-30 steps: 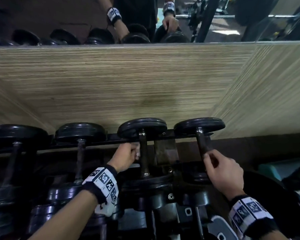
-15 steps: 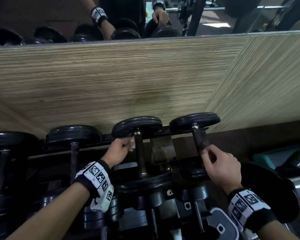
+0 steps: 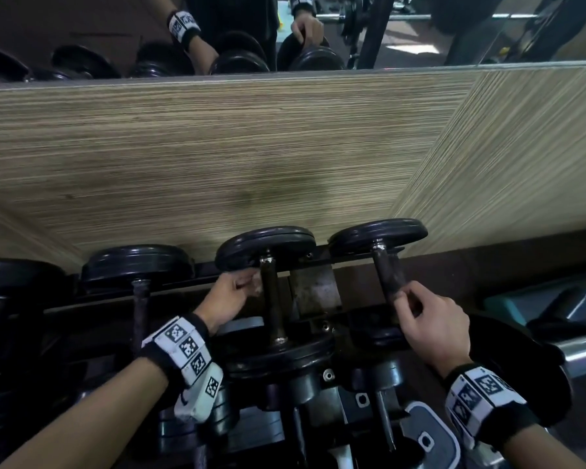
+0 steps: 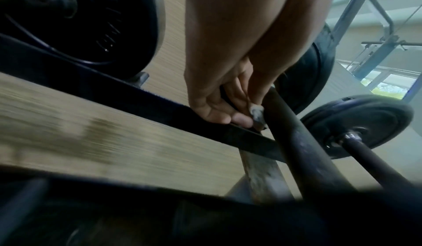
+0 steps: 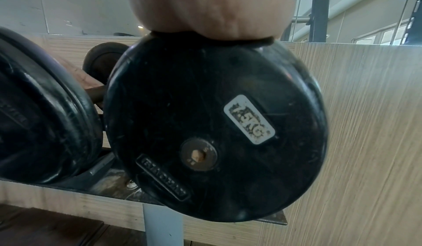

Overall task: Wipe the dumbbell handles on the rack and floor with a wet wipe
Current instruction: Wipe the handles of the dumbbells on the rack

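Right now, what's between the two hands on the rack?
In the head view, the handle beside the left hand, then a worn rack bracket; the right hand grips the next handle.

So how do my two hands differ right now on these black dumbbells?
The left hand pinches a grey wet wipe beside the middle dumbbell's handle; the right hand grips the rightmost handle bare. Both are on the top row.

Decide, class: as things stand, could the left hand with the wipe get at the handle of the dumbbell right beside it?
Probably yes. The left hand pinches the wet wipe right against that dumbbell handle, and nothing stands between them. The right hand grips the neighbouring handle, clear of it.
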